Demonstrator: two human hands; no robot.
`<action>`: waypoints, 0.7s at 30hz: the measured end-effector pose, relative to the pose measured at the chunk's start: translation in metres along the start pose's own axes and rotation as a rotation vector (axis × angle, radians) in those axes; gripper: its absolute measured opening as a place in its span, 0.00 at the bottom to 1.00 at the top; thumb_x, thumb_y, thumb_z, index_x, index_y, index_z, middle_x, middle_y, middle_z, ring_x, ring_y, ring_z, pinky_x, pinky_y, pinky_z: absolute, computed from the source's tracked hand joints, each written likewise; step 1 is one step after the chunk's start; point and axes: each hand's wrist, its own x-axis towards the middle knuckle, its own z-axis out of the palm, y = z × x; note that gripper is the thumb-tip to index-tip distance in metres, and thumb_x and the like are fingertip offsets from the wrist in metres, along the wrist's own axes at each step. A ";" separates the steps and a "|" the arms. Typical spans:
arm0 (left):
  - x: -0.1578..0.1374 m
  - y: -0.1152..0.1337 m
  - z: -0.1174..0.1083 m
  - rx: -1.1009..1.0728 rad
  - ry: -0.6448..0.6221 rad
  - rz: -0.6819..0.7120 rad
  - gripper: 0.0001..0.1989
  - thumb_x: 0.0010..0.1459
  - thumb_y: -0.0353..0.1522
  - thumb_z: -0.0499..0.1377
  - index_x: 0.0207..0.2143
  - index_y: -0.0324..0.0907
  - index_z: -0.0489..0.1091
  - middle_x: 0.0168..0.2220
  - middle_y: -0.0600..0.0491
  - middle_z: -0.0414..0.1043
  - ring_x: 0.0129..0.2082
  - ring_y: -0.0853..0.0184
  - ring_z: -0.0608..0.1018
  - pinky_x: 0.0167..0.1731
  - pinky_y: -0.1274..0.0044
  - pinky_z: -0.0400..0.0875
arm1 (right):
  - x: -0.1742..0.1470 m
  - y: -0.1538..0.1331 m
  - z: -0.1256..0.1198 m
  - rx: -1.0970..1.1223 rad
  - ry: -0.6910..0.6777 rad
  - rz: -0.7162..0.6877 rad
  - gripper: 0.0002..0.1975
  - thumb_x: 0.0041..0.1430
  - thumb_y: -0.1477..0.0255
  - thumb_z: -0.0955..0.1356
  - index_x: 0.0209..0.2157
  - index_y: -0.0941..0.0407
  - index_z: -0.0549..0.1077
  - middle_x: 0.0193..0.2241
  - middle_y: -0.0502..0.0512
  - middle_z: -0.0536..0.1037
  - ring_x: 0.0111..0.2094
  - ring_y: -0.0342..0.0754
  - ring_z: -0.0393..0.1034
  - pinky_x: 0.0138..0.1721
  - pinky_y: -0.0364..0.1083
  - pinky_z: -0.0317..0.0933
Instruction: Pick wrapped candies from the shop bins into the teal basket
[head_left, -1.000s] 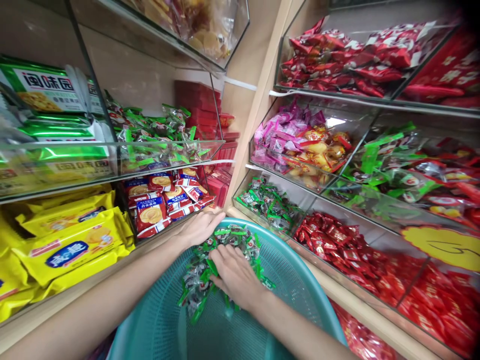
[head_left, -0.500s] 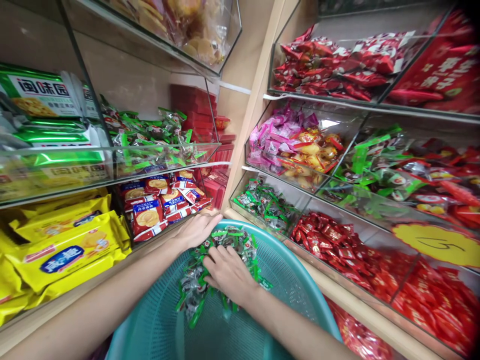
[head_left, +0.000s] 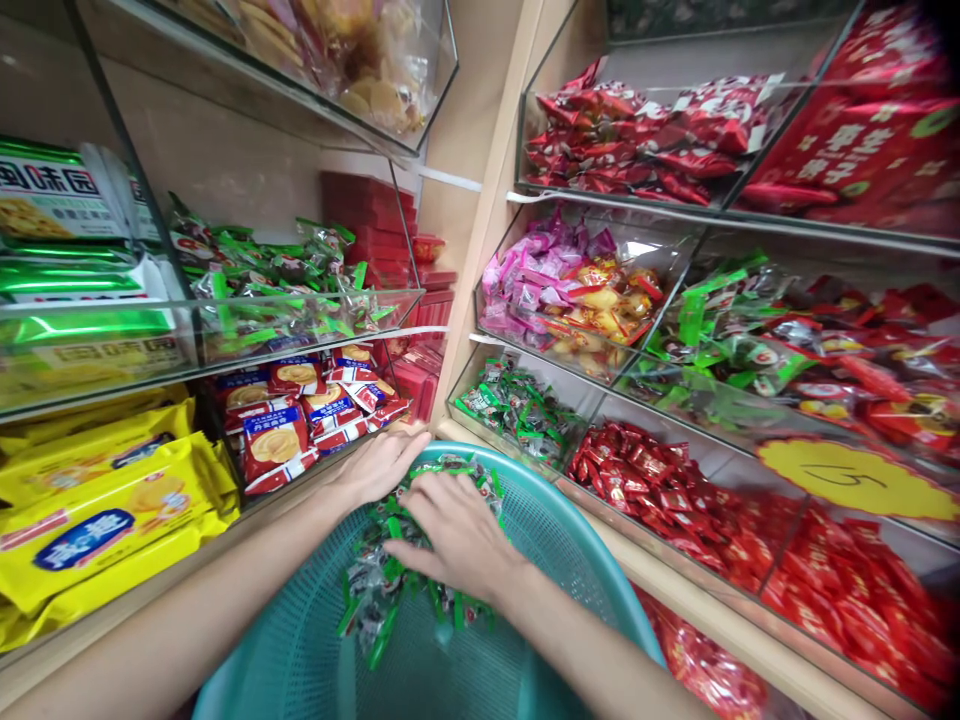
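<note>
Small green-and-clear wrapped candies (head_left: 373,600) lie in a heap inside a teal plastic mesh basket (head_left: 592,560), mostly toward its far side. My left hand (head_left: 384,465) is at the basket's far left rim, gripping it beside the shelf edge. Over the heap is my right hand (head_left: 469,530), palm down, its thumb spread away from the bent fingers. Its fingertips reach toward the candies, and the hand covers part of the pile. Nothing held shows in that hand.
Shelves with clear bins meet in a corner ahead. Yellow biscuit packs (head_left: 112,530) and red-and-blue biscuit packets (head_left: 277,440) are on the left. Red wrapped candies (head_left: 637,470) fill a low right bin, near a yellow price tag (head_left: 855,478).
My right hand has lifted slightly from the candies, its thumb spreading apart. The left hand stays at the rim. The view has shifted a little, moving the shelves leftward.
</note>
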 end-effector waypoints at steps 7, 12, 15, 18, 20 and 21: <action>0.003 0.002 0.000 0.034 -0.031 -0.073 0.37 0.57 0.57 0.32 0.36 0.43 0.71 0.42 0.49 0.71 0.46 0.57 0.72 0.46 0.68 0.62 | -0.014 0.083 -0.020 -0.161 0.253 0.591 0.20 0.65 0.59 0.56 0.46 0.58 0.68 0.42 0.61 0.71 0.43 0.53 0.63 0.41 0.49 0.55; 0.001 0.003 -0.002 0.034 -0.035 -0.073 0.36 0.58 0.56 0.33 0.35 0.42 0.70 0.38 0.49 0.71 0.42 0.59 0.73 0.44 0.69 0.64 | -0.021 0.099 -0.012 -0.437 -0.085 0.818 0.32 0.64 0.52 0.50 0.40 0.61 0.73 0.38 0.68 0.75 0.43 0.58 0.66 0.44 0.53 0.51; 0.000 0.001 -0.003 0.048 -0.046 -0.089 0.37 0.58 0.56 0.32 0.42 0.45 0.71 0.45 0.51 0.71 0.47 0.59 0.72 0.48 0.69 0.63 | -0.016 0.093 -0.010 -0.428 -0.269 0.870 0.38 0.62 0.49 0.47 0.38 0.61 0.75 0.32 0.68 0.77 0.43 0.61 0.68 0.50 0.58 0.44; 0.000 0.000 -0.004 0.026 -0.048 -0.065 0.35 0.58 0.55 0.32 0.49 0.49 0.68 0.52 0.55 0.67 0.52 0.61 0.69 0.53 0.70 0.61 | -0.014 0.094 -0.010 -0.353 -0.351 0.901 0.39 0.61 0.48 0.46 0.38 0.60 0.76 0.30 0.66 0.78 0.42 0.60 0.70 0.52 0.59 0.39; 0.000 0.001 -0.005 0.014 -0.045 -0.058 0.34 0.58 0.55 0.33 0.48 0.49 0.68 0.51 0.55 0.67 0.52 0.61 0.69 0.53 0.69 0.61 | -0.015 0.096 -0.010 -0.348 -0.339 0.899 0.40 0.61 0.48 0.46 0.39 0.59 0.77 0.33 0.67 0.78 0.44 0.59 0.69 0.53 0.59 0.39; 0.000 0.001 -0.005 0.015 -0.043 -0.058 0.34 0.58 0.56 0.33 0.47 0.48 0.68 0.50 0.54 0.68 0.51 0.60 0.70 0.52 0.69 0.62 | -0.016 0.097 -0.010 -0.356 -0.321 0.890 0.40 0.61 0.48 0.46 0.39 0.59 0.77 0.35 0.68 0.77 0.45 0.59 0.68 0.53 0.58 0.39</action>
